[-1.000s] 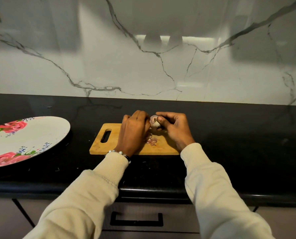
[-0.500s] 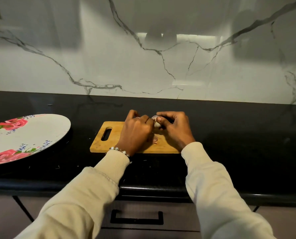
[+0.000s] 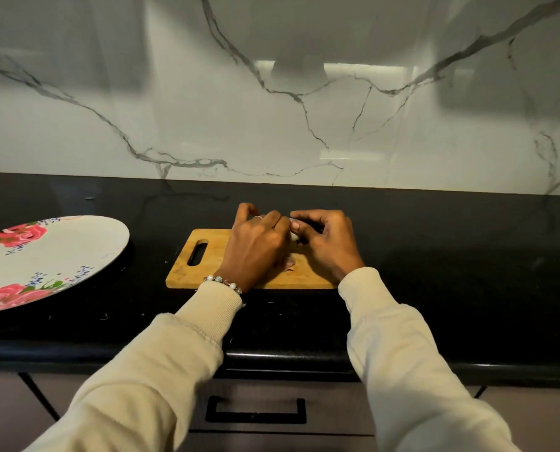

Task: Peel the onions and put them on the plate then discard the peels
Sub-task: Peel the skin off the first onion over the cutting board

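— onion [image 3: 293,235] where?
— between my two hands, above the cutting board [image 3: 206,272]. my left hand [image 3: 259,249] curls round it, mostly hiding it; my right hand [image 3: 327,243] pinches it, thumb on top.
— peels [image 3: 290,264]?
— on the board beneath. plate [image 3: 76,256] well left.

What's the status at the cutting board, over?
Left hand and right hand both grip the onion over the board. Peel scrap on board. Plate bare, path clear.
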